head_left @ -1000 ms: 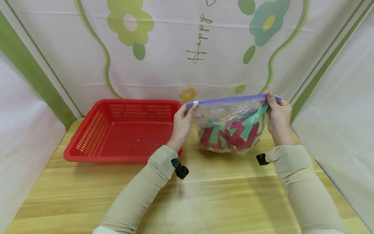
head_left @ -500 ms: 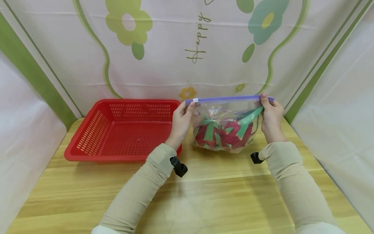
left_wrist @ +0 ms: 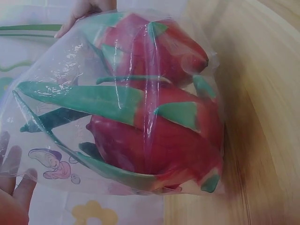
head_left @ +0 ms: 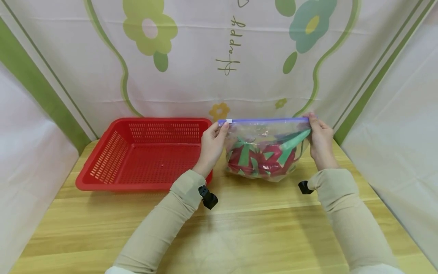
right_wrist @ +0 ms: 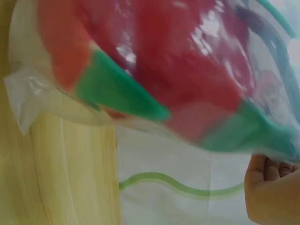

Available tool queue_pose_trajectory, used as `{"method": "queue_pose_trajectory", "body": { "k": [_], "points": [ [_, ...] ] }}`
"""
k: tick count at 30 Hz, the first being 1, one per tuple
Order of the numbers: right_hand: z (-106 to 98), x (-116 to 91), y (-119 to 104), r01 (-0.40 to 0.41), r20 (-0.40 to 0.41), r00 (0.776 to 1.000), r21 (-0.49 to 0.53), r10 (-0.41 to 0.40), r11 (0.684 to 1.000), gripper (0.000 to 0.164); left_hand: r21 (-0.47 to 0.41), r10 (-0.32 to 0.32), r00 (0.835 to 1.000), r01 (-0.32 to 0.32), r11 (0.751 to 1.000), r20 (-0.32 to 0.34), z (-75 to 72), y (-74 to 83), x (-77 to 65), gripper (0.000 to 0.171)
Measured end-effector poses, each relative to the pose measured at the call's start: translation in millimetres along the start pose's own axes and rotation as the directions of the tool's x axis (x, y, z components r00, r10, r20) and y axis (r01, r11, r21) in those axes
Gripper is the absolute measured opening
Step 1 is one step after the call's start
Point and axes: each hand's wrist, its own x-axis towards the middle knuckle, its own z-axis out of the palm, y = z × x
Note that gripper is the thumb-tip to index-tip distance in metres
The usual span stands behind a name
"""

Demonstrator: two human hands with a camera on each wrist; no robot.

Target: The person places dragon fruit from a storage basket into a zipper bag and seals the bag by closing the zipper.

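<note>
A clear slider bag with a purple zip edge hangs just over the table, its bottom low near the wood. Inside it lie red dragon fruits with green scales; the left wrist view shows two of these dragon fruits behind the plastic. My left hand pinches the zip edge at its left end, by the white slider. At the right end of that edge, my right hand grips the bag between thumb and fingers. Whether the zip is sealed cannot be told.
To the left, a red perforated plastic basket stands on the wooden table, its right side close to my left hand and forearm. A white cloth backdrop printed with flowers rises behind, and white cloth sides flank the table.
My right hand and the bag's right end first shift left, then slightly down and back right. The zip edge goes from slanting to level. My left hand stays nearly still.
</note>
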Motion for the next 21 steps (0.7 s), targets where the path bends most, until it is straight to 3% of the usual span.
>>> {"method": "queue_pose_trajectory", "body": {
  "k": [4, 8, 11, 16, 18, 21],
  "points": [
    [-2.8, -2.6, -10.1, 0.048, -0.008, 0.999, -0.131, -0.049, 0.990, 0.029, 0.019, -0.035, 0.999, 0.036, 0.999, -0.020, -0.6, -0.9, 0.6, 0.027],
    [-0.4, -4.2, -23.3, 0.108, 0.013, 0.994, -0.353, -0.110, 0.929, 0.032, 0.031, -0.057, 0.998, 0.058, 0.998, -0.040, -1.1, -1.0, 0.4, 0.029],
    [6.7, -6.4, -32.5, 0.185, 0.077, 0.982, -0.536, -0.170, 0.824, 0.030, 0.048, -0.068, 0.996, 0.071, 0.996, -0.051, -1.2, -1.2, -0.7, 0.033],
    [31.0, -15.9, -42.2, 0.306, 0.195, 0.950, -0.749, -0.246, 0.587, 0.038, 0.067, -0.069, 0.995, 0.074, 0.995, -0.069, 0.0, -1.9, -2.4, 0.034],
    [43.2, -21.1, -43.0, 0.351, 0.262, 0.935, -0.767, -0.237, 0.537, 0.042, 0.066, -0.067, 0.995, 0.072, 0.995, -0.074, 0.9, -2.0, -2.3, 0.033],
    [61.5, -29.4, -41.6, 0.395, 0.378, 0.914, -0.757, -0.144, 0.520, 0.044, 0.063, -0.072, 0.995, 0.077, 0.995, -0.074, 2.6, -1.5, -2.3, 0.028]
  ]
}}
